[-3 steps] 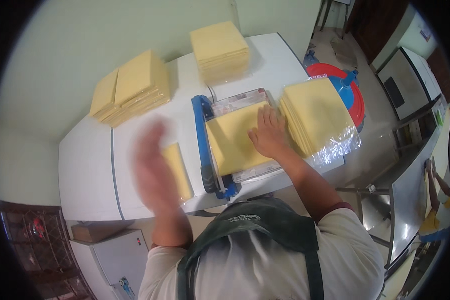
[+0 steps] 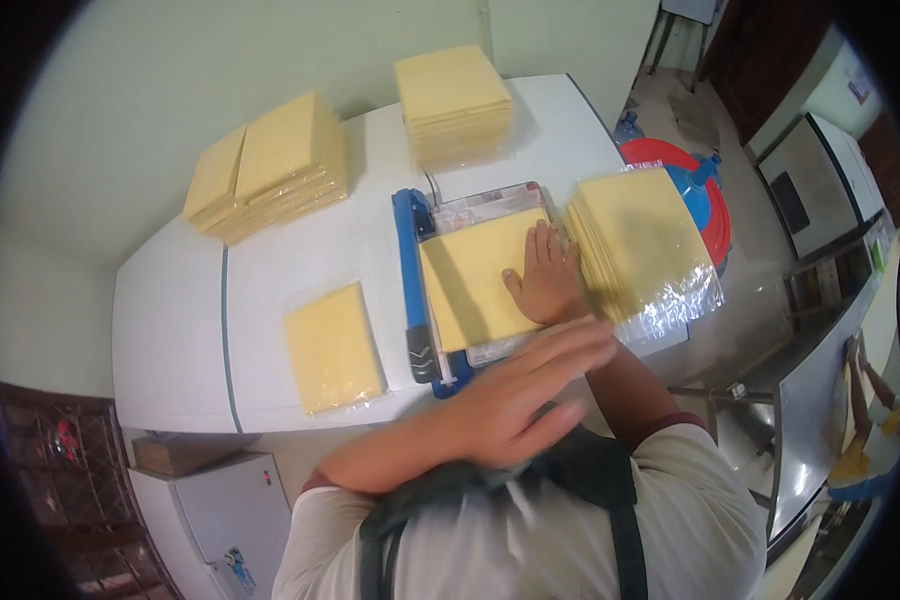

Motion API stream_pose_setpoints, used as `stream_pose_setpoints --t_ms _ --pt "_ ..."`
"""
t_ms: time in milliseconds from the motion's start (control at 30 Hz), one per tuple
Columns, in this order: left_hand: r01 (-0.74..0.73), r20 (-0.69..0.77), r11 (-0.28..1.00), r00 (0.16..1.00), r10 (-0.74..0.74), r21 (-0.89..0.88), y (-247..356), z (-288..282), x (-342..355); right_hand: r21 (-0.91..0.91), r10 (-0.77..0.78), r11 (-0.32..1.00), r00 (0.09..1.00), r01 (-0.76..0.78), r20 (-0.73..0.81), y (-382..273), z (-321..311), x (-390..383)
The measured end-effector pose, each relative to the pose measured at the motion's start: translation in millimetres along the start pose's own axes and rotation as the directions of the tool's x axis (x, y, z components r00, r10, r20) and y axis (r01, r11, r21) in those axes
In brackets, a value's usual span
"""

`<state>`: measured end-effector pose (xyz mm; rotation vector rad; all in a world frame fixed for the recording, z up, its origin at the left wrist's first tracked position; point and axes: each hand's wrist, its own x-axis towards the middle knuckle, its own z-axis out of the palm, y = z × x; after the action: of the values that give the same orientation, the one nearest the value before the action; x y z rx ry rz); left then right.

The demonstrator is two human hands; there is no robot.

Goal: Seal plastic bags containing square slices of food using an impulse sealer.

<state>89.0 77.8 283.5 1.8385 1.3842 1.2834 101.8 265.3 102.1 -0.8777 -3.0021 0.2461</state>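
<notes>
My right hand [image 2: 550, 277] lies flat, fingers spread, on a yellow packet [image 2: 480, 285] beside a blue bar-type bag sealer [image 2: 413, 270]. The sealer's dark handle [image 2: 422, 350] is at its near end. My left hand [image 2: 530, 395] is held across the front of my body, near my right forearm. Its fingers are stretched out with the thumb apart, and it holds nothing. Left of the sealer, another yellow packet [image 2: 335, 350] in clear plastic lies on the white table [image 2: 260, 290]. To the right, a pile of yellow packets [image 2: 645, 240] leans with shiny plastic at its near edge.
Tall yellow stacks stand at the table's back middle [image 2: 455, 100] and back left [image 2: 280, 160]. Off the right edge are a red basin [image 2: 715, 225] and blue container [image 2: 685, 195]. A metal table [image 2: 810, 400] stands further right, with another person's arms beside it.
My left hand has swung right from over the left packet to the front of my body, uncovering that packet. My right hand stays on the packet by the sealer.
</notes>
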Motion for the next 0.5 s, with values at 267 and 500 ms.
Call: stream_pose_setpoints --t_ms 267,500 --pt "0.627 -0.628 0.528 0.749 -0.209 0.572 -228 11 -48 -0.009 -0.004 1.000 1.000 0.004 0.030 -5 -5 2" --pt "0.605 -0.537 0.567 0.785 -0.308 0.559 -228 -6 -100 0.500 -0.147 0.860 0.988 0.108 0.040 -49 -40 22"
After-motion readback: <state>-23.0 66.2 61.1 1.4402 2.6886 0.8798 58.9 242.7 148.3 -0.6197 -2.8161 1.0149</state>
